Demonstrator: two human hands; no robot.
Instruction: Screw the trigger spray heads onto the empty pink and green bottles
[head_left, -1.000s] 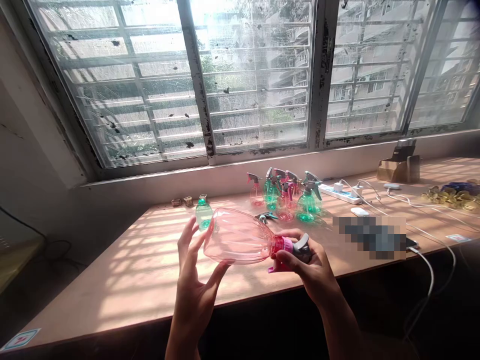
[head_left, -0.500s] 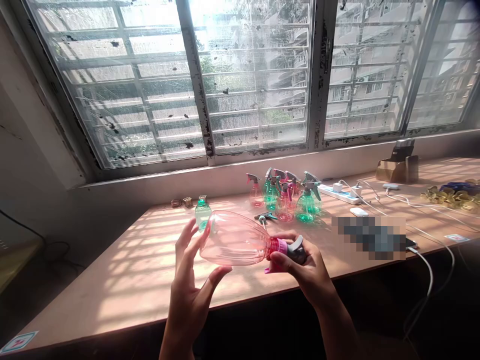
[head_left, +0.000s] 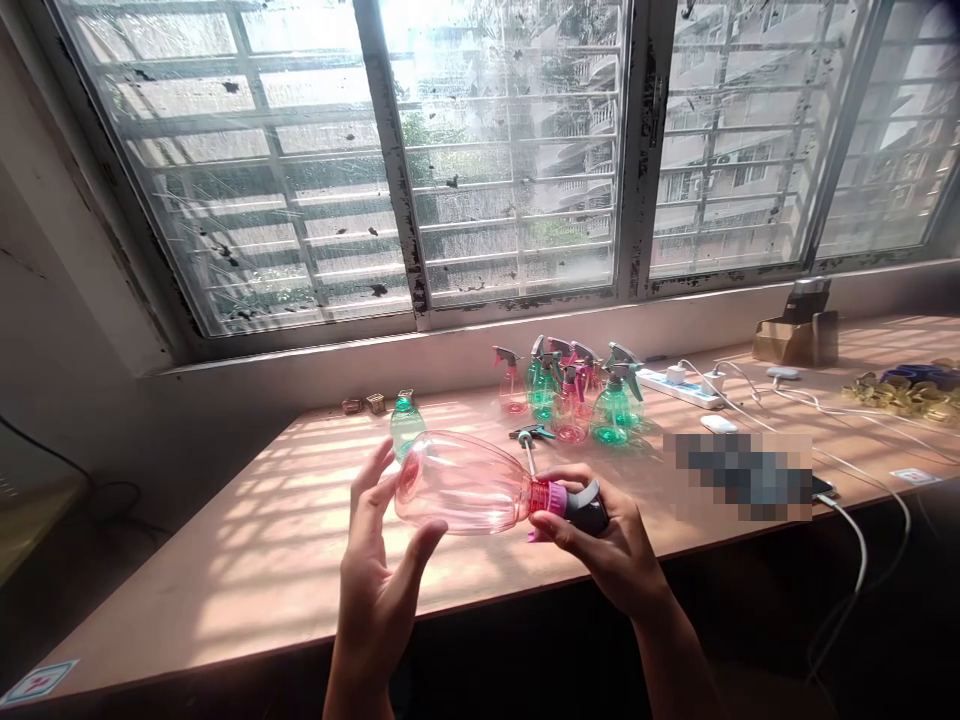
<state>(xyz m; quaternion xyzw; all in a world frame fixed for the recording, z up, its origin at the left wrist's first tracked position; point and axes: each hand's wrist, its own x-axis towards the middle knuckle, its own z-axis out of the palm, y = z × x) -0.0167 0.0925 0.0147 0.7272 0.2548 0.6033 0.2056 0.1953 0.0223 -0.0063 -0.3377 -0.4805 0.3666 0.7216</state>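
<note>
A clear pink spray bottle (head_left: 465, 485) lies sideways in the air above the table, its base to the left and its pink collar and grey trigger head to the right. My right hand (head_left: 600, 535) pinches it at the collar and head. Around the base end, my left hand (head_left: 382, 545) holds the bottle, thumb at the lower front and fingers behind the base. Behind it stands a green bottle (head_left: 406, 425) without a spray head. A loose spray head (head_left: 529, 436) with a pale tube lies on the table, its tube partly hidden by the pink bottle.
Several pink and green spray bottles (head_left: 574, 405) with heads stand grouped near the window wall. To their right are a power strip (head_left: 679, 388) with white cables, a white mouse-like item (head_left: 718, 425) and a blurred-out device (head_left: 742, 475). Two small brown objects (head_left: 364, 404) sit at the back left.
The pink bottle has shifted slightly left, along with my right hand. My left thumb has moved up and left, nearer the bottle's base end.
</note>
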